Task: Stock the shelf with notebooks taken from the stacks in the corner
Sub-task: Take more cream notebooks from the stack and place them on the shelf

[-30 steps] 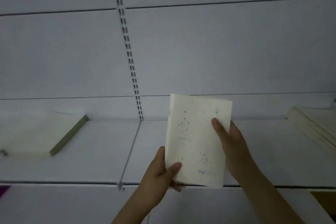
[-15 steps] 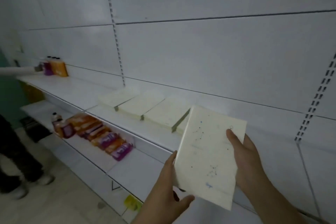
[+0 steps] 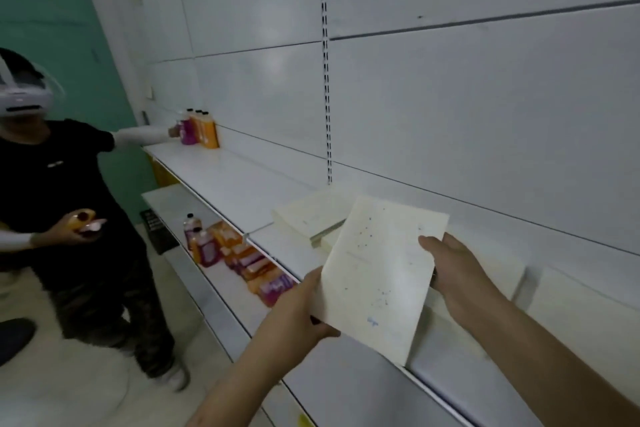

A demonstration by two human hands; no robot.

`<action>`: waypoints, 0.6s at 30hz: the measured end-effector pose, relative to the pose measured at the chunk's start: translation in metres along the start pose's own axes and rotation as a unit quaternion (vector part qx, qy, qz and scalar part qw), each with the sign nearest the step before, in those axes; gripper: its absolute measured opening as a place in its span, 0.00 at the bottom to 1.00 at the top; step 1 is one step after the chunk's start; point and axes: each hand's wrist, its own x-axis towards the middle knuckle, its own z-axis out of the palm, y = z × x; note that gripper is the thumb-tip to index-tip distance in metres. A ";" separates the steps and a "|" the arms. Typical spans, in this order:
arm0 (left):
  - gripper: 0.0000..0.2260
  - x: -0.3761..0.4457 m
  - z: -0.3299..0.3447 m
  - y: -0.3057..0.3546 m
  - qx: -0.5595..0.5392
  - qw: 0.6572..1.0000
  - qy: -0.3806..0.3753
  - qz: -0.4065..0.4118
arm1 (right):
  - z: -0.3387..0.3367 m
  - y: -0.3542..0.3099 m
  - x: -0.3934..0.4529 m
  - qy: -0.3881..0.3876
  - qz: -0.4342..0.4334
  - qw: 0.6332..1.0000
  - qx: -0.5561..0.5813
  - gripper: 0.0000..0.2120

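A white shop shelving unit with slotted uprights runs along a pale panelled wall, meeting a teal wall at the far left. Nearest the camera, two bare forearms reach in from the bottom edge. The left hand grips the lower left edge of a cream notebook, fingers curled behind the cover and thumb at its bottom corner. The right hand holds the notebook's right edge, thumb on the front cover and fingers hidden behind it. The notebook is held tilted above the front lip of the upper shelf, its cover facing the camera with small blue dotted constellation marks and a blue word low down; it sits between the two hands, not touching the shelf.

Just behind it, flat stacks of cream notebooks lie on the shelf board, with more pale stacks to the right. On the lower shelf, orange and purple packets lie in a row beside small bottles. Farther off, at the shelf's far end, orange and purple bottles stand together. A second person in a black shirt and white headset stands at the left, one hand at those bottles.
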 end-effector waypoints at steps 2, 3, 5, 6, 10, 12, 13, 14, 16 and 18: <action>0.33 0.033 -0.018 -0.018 0.027 1.000 0.010 -0.007 | 0.018 -0.008 0.034 -0.022 0.007 0.999 -0.023 0.08; 0.31 0.048 -0.027 -0.027 0.036 0.999 0.014 -0.011 | 0.026 -0.010 0.050 -0.032 0.011 0.999 -0.033 0.09; 0.30 0.079 -0.045 -0.045 0.046 0.999 0.023 -0.017 | 0.045 -0.015 0.080 -0.051 0.019 0.998 -0.039 0.09; 0.30 0.093 -0.053 -0.054 0.053 0.998 0.024 -0.019 | 0.054 -0.017 0.093 -0.059 0.024 0.997 -0.041 0.10; 0.29 0.142 -0.081 -0.080 0.075 0.997 0.024 -0.010 | 0.087 -0.022 0.133 -0.079 0.034 0.995 -0.048 0.12; 0.29 0.167 -0.096 -0.094 0.083 0.996 0.020 0.006 | 0.103 -0.021 0.149 -0.069 0.039 0.996 -0.040 0.12; 0.29 0.179 -0.102 -0.100 0.082 0.996 0.018 0.019 | 0.110 -0.020 0.157 -0.062 0.037 0.997 -0.038 0.13; 0.29 0.191 -0.107 -0.107 0.084 0.996 0.011 0.029 | 0.118 -0.019 0.164 -0.054 0.036 0.997 -0.035 0.13; 0.28 0.214 -0.114 -0.119 0.101 0.993 -0.015 0.051 | 0.129 -0.016 0.181 -0.035 0.045 0.998 -0.033 0.12; 0.30 0.235 -0.117 -0.131 0.151 0.984 -0.065 0.071 | 0.143 -0.011 0.189 -0.027 0.086 0.995 -0.040 0.14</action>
